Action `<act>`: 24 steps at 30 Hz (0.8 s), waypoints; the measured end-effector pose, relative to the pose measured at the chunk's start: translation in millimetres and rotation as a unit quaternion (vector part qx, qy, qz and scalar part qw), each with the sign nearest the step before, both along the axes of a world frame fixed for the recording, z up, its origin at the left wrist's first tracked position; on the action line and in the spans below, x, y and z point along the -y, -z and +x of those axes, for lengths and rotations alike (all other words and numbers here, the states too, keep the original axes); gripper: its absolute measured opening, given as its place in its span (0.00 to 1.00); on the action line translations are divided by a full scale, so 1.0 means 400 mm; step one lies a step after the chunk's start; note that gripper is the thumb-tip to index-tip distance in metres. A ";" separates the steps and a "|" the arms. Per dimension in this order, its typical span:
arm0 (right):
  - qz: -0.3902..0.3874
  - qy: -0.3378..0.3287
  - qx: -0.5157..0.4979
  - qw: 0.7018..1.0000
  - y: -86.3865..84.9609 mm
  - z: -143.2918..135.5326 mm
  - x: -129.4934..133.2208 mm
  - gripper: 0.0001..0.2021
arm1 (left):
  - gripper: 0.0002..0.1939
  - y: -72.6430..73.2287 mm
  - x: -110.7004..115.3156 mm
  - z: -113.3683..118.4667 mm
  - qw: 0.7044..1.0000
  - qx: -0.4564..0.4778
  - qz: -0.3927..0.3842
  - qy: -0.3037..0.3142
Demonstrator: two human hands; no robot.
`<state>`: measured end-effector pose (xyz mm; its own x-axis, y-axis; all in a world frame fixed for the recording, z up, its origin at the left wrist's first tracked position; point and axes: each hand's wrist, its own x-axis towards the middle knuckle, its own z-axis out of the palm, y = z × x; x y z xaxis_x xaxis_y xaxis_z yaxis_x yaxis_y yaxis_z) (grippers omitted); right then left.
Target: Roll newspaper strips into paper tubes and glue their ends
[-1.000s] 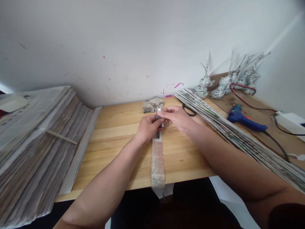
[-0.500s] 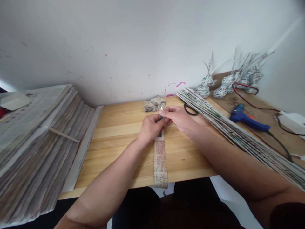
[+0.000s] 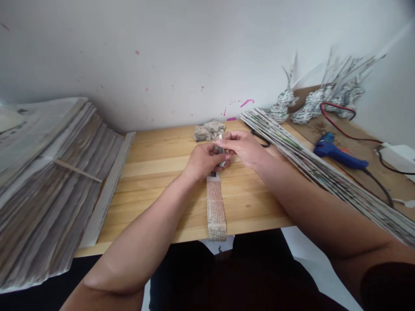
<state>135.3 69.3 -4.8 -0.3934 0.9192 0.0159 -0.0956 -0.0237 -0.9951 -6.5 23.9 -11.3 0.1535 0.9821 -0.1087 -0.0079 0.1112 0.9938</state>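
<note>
A long newspaper strip lies on the wooden table, its near end curling over the front edge. Its far end is pinched between my two hands, where it narrows into a small pale roll with a tip poking up. My left hand closes on the strip from the left, thumb and fingers pressed together. From the right, my right hand grips the rolled tip between thumb and forefinger. Part of the roll is hidden by the fingers. Just behind the hands rests a crumpled grey-brown cloth.
A tall stack of newspaper strips fills the left side. Many thin paper tubes lie diagonally at right, partly over black-handled scissors. Beyond them, a blue glue gun and woven paper figures sit on cardboard.
The camera view has tilted slightly, so the table sits higher in the picture. The strip's upper part has turned a little, and its near end is drawn slightly closer to the hands.
</note>
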 end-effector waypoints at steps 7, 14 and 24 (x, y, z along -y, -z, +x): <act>0.012 0.011 -0.005 1.000 0.003 0.000 -0.008 0.17 | 0.03 0.004 0.003 0.013 0.999 0.003 -0.004 -0.032; 0.013 0.020 -0.012 1.000 -0.001 0.000 -0.009 0.16 | 0.01 0.008 -0.001 0.015 0.998 0.050 -0.003 -0.034; 0.001 0.001 -0.021 1.000 -0.004 0.004 -0.008 0.20 | 0.10 -0.007 0.008 0.022 0.996 0.070 -0.026 -0.043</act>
<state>136.7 72.4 -3.3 -0.3900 0.9202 0.0339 -0.1371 -0.0217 -0.9903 2.2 20.6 -8.5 0.0858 0.9861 -0.1424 -0.1575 0.1545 0.9753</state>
